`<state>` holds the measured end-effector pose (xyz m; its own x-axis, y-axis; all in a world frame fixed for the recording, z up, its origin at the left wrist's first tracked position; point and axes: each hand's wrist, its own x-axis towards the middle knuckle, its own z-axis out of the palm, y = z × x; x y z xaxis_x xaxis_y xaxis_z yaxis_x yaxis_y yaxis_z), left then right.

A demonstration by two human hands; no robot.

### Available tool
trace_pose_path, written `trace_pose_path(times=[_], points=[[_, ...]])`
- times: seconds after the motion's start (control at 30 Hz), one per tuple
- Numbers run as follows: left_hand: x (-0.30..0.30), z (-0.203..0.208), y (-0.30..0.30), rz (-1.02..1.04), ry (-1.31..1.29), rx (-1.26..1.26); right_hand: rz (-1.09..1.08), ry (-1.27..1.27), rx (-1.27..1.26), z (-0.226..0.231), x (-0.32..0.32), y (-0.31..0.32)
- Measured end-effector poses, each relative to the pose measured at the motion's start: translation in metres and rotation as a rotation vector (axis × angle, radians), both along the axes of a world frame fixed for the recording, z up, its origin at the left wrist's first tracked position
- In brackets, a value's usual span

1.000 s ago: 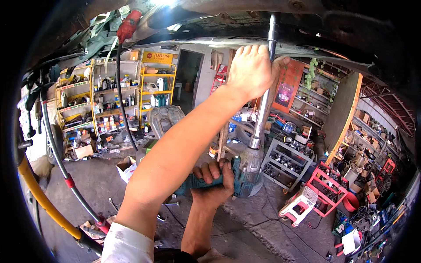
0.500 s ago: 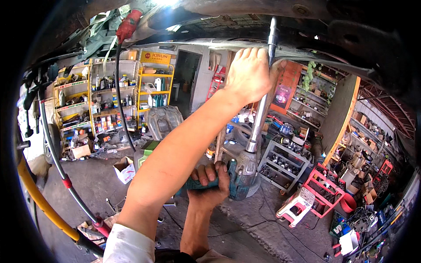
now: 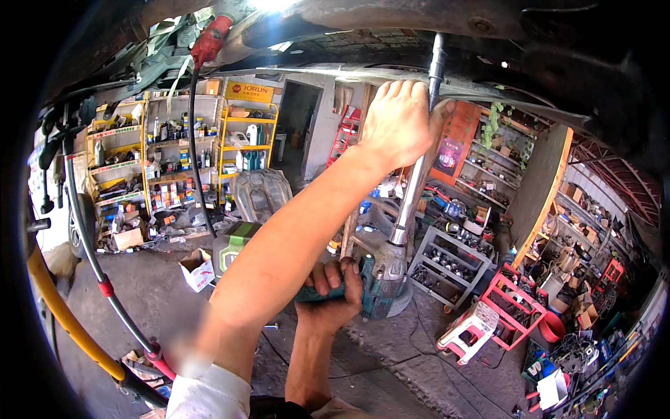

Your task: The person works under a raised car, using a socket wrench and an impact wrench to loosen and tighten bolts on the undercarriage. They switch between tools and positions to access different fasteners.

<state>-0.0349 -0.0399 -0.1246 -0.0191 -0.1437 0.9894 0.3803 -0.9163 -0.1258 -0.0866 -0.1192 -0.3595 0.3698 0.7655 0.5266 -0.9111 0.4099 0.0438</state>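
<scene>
My left hand (image 3: pixel 396 120) is raised and closed around a long chrome extension bar (image 3: pixel 410 192), with the thumb on its right side. A socket (image 3: pixel 437 57) at the bar's upper end reaches up to the dark vehicle underside (image 3: pixel 551 42); whether it sits on a fastener cannot be made out. The lower end of the bar goes into the head of a teal cordless impact wrench (image 3: pixel 380 288). Below my left forearm, my right hand (image 3: pixel 326 304) grips the wrench's handle. A green battery pack (image 3: pixel 236 246) shows left of the forearm, which hides part of the tool.
A black cable with a red connector (image 3: pixel 209 43) hangs at upper left. A yellow bar (image 3: pixel 66 314) and a silver pole stand at far left. Loaded shelves (image 3: pixel 181 143) line the back. A grey rack (image 3: pixel 450 269), red cart (image 3: pixel 516 304) and white stool (image 3: pixel 471 328) stand right.
The socket's upper end appears slightly lower in the view, and the wrench has shifted slightly left. Both hands keep their hold on the bar and the handle.
</scene>
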Motion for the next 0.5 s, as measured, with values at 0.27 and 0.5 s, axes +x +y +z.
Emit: trace_pose_path(times=[0.27,0.5], points=[[-0.0022,-0.0006,0.0013,0.012,-0.012,0.012,-0.001,-0.007,0.01,-0.0025,-0.0016,0.0036],[-0.0013,0.0002,0.0017,0.0,-0.001,0.023,-0.009,0.012,-0.014,0.0,-0.0062,0.0001]])
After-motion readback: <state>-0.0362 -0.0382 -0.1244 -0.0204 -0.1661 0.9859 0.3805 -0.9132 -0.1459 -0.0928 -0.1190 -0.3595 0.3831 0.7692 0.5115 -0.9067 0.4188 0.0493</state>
